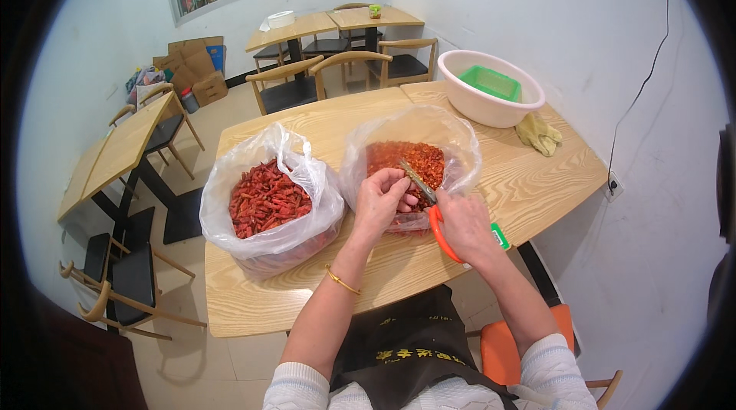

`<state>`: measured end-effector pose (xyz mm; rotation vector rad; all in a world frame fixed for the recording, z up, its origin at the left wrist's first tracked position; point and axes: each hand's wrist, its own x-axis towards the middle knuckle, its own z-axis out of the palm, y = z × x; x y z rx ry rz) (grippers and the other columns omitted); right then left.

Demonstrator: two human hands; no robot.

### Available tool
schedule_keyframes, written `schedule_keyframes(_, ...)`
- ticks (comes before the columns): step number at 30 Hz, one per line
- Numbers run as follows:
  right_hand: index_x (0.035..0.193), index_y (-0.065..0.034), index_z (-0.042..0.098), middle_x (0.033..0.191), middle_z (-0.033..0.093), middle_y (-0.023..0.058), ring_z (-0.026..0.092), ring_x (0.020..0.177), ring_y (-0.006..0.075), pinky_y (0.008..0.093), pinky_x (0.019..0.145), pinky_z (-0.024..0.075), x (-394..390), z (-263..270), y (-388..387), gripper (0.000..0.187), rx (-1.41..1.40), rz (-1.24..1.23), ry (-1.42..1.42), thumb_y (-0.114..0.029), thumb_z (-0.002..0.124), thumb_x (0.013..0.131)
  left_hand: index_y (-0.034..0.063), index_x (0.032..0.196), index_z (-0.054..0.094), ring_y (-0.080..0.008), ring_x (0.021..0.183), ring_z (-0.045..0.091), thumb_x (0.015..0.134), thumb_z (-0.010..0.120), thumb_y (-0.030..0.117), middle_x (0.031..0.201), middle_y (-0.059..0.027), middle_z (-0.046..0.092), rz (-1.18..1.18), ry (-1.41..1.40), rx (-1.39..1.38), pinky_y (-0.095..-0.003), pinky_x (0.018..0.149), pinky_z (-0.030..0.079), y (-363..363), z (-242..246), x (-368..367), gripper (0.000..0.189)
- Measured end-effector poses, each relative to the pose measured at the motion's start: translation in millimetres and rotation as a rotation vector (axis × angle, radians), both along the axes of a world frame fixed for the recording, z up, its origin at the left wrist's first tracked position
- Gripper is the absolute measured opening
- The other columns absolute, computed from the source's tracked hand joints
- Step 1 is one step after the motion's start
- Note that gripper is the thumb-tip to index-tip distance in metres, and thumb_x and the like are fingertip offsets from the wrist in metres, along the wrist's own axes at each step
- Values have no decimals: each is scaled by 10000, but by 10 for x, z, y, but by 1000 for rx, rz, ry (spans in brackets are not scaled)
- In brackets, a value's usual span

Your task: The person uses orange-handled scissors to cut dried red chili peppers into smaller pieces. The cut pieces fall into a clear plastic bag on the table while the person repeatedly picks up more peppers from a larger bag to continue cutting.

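Observation:
My right hand [467, 225] grips a pair of scissors [422, 183] by the orange handles, the blades pointing up and left. Close to the blades, the thumb and fingers of my left hand [384, 197] are drawn together. Whatever may be pinched between them is too small or hidden to make out. Both hands are over an open clear plastic bag [463, 148] that contains cut red chili pieces [417, 154]. To the left stands another open plastic bag [215, 220], filled with whole dried red chilies [267, 200].
The wooden table [517, 180] carries a white plastic basin [532, 93] with a green basket [489, 82] inside. A yellowish cloth or glove [539, 135] lies beside it. A green tag [500, 236] is near my right wrist. Chairs [287, 90] stand behind the table; the wall is at right.

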<state>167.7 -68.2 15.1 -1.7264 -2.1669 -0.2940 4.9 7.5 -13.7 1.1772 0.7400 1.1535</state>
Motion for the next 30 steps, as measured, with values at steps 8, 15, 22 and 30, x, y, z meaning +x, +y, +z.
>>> schedule_keyframes(8,1061,-7,549,847,618,163,612,832,318,431,773,389,5,35,-79,240,62,-33,-44,-92,587,840,-12,1006,612,-135,763,680,949,593,66,886,-95,696,-54,-17,34,-253,698,571,9,-2,3,98)
schedule_keyframes(15,1018,-13,542,835,613,163,611,823,316,432,771,380,-50,20,-48,189,72,-54,-75,-67,557,838,-19,925,635,-122,724,665,935,582,47,826,-88,692,-66,32,43,-240,652,561,-42,74,0,85)
schedule_keyframes(22,885,-14,566,737,638,184,645,755,330,433,742,416,-43,16,-9,94,25,-8,-45,-77,568,815,-20,932,643,-113,696,656,927,604,63,802,-72,681,-8,72,33,-230,605,540,-18,54,-32,92)
schedule_keyframes(30,871,-11,571,726,636,181,645,738,329,432,718,426,7,-1,-12,96,70,21,-17,-70,578,796,-6,991,631,-117,698,656,934,624,97,855,-71,683,-3,24,-10,-229,597,536,-17,41,-33,118)
